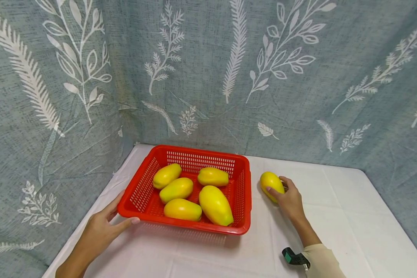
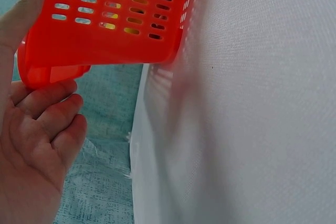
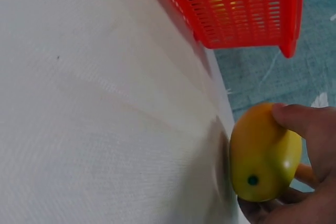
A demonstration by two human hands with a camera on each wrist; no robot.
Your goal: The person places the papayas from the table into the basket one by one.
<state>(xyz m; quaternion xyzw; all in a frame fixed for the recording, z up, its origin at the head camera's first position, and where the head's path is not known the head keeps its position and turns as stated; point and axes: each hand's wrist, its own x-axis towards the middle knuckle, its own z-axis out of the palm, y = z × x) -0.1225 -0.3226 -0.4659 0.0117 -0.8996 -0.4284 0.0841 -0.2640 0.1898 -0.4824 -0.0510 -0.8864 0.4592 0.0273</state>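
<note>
A red plastic basket (image 1: 244, 200) with slotted walls stands on the table and holds several yellow papayas (image 1: 215, 204). My left hand (image 1: 97, 233) holds the basket's near left corner. Its thumb lies along the front side and the fingers go round the left side, under the rim in the left wrist view. To the right of the basket, my right hand (image 1: 290, 199) grips another yellow papaya (image 3: 265, 153) between thumb and fingers. In the right wrist view that papaya is close over the white cloth, its dark green end spot facing the camera.
A white cloth (image 1: 333, 216) covers the table. Blue-grey curtains (image 1: 208, 69) with white leaf prints stand along its back and sides. A black band with a green patch (image 1: 293, 257) is at my right sleeve.
</note>
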